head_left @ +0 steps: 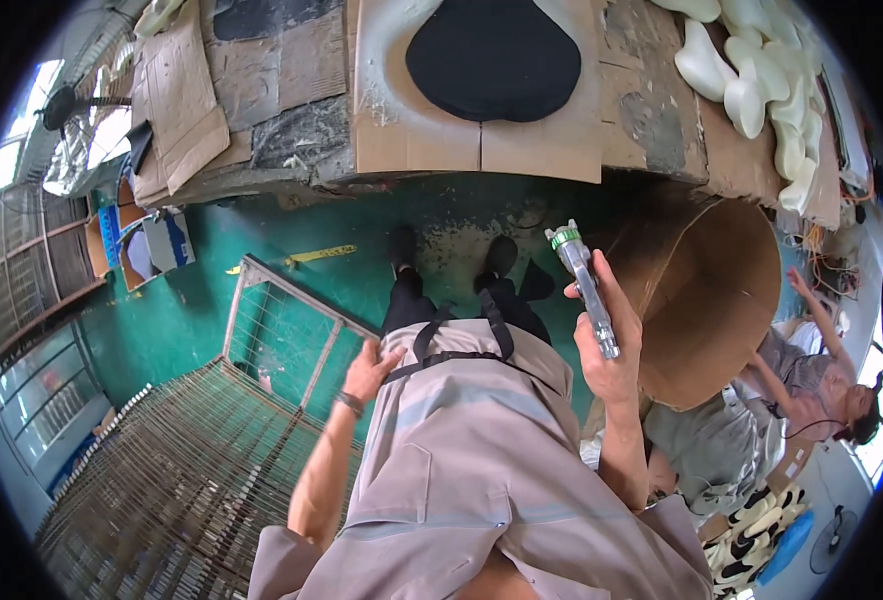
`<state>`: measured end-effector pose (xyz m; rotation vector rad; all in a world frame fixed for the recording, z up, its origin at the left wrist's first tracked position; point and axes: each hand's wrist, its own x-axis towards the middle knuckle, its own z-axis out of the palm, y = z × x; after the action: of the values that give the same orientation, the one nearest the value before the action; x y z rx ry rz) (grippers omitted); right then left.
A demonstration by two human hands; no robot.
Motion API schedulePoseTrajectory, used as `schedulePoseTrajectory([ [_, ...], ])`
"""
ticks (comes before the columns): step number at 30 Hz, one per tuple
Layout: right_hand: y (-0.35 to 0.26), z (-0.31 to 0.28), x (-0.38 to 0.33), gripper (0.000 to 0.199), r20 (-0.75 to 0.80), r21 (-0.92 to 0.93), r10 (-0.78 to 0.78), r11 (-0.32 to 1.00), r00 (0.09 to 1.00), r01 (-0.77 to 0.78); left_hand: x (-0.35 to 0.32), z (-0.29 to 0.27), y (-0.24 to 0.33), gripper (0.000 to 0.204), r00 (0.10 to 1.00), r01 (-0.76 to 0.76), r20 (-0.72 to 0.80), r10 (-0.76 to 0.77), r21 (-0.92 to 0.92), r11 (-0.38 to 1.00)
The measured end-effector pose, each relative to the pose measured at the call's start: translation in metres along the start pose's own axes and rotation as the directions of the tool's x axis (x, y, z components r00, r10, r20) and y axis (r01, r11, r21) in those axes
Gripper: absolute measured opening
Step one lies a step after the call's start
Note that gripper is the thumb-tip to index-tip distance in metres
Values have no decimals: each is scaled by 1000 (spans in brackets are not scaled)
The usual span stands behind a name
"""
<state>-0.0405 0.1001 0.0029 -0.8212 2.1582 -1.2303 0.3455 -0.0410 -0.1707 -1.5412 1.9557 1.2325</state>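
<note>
My right hand (610, 345) grips a slim metal spray gun (586, 282) with a green ring near its nozzle, held up and pointing toward the workbench. My left hand (370, 370) rests at my hip, touching the dark apron strap over my beige coat, and holds nothing. On the cardboard-covered workbench (522, 150) ahead lies a black seat-shaped pad (494, 58). My black shoes stand on the green floor below it.
A wire-mesh rack (192, 470) with a metal frame stands at my left. A large brown cardboard drum (707, 300) is at my right. White foam pieces (762, 80) are piled on the bench's right. Another person (812, 385) crouches at lower right.
</note>
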Motion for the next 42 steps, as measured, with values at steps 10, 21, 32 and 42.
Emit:
schedulePoseTrajectory([
  [10, 55, -51, -15, 69, -57, 73, -7, 997, 998, 11, -44, -8, 36, 36, 975, 189, 181, -133, -348, 918],
  [21, 0, -49, -59, 70, -232, 81, 16, 997, 973, 3, 128, -14, -45, 35, 982, 145, 162, -98, -317, 937],
  [32, -112, -11, -66, 54, -295, -33, -34, 999, 955, 25, 164, -2, -159, 32, 992, 123, 3, -127, -296, 947],
  [42, -135, -15, -85, 55, -181, -180, -52, 983, 982, 19, 167, 33, -200, 39, 989, 149, 32, -146, -291, 945],
])
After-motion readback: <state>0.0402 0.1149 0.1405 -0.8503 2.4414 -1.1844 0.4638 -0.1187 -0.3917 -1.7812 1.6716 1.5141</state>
